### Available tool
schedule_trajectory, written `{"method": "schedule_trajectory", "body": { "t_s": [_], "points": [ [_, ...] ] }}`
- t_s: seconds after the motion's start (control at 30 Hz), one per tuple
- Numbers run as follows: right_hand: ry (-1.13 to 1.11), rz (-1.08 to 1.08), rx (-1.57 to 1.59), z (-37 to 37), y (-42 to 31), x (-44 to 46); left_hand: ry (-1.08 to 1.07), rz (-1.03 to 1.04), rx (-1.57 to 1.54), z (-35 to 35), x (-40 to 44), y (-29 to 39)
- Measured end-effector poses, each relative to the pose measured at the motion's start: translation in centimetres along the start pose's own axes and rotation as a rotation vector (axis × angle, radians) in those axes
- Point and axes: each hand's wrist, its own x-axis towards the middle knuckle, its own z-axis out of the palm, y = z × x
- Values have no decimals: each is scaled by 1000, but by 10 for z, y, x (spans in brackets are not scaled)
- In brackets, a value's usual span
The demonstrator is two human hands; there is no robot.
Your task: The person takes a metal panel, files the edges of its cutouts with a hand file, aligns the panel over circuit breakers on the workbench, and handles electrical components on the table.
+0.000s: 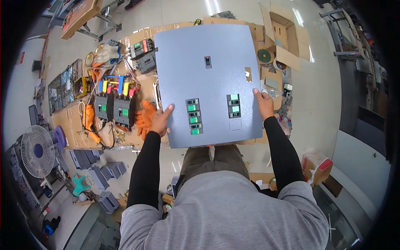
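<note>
A large grey panel (212,83) lies over the middle of the workbench. Its cutouts show breakers with green labels, a column at lower left (193,116) and a shorter one at lower right (234,106), plus one small dark switch (208,62) higher up. My left hand (161,120) grips the panel's left edge, thumb on the face. On the right edge, my right hand (265,103) holds it the same way. The fingers under the panel are hidden. Just left of my left hand lies an orange glove (144,118).
Left on the bench (68,131) are large breakers (113,110), an orange power tool (89,121) and gloves (106,55). An open cardboard box (283,33) stands at back right. A fan (38,151) stands at left, a red box (317,166) at right.
</note>
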Motion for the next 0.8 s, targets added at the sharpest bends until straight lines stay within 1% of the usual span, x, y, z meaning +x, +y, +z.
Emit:
{"method": "schedule_trajectory", "body": {
  "t_s": [0.1, 0.3, 0.4, 0.6, 0.67, 0.8],
  "points": [
    [-3, 11, 10, -1, -9, 1, -8, 84, 13, 7, -4, 6],
    [3, 7, 59, 0, -14, -2, 13, 100, 47, 10, -7, 8],
    [-27, 48, 60, -1, -13, 5, 39, 117, 37, 12, -8, 5],
    [40, -28, -8, 2, -2, 2, 70, 137, 32, 17, -11, 2],
    [54, -32, -10, 4, 4, 1, 64, 121, 34, 18, -13, 4],
    [51, -24, -58, 0, -5, 1, 60, 177, 38, 22, -12, 3]
  ]
}}
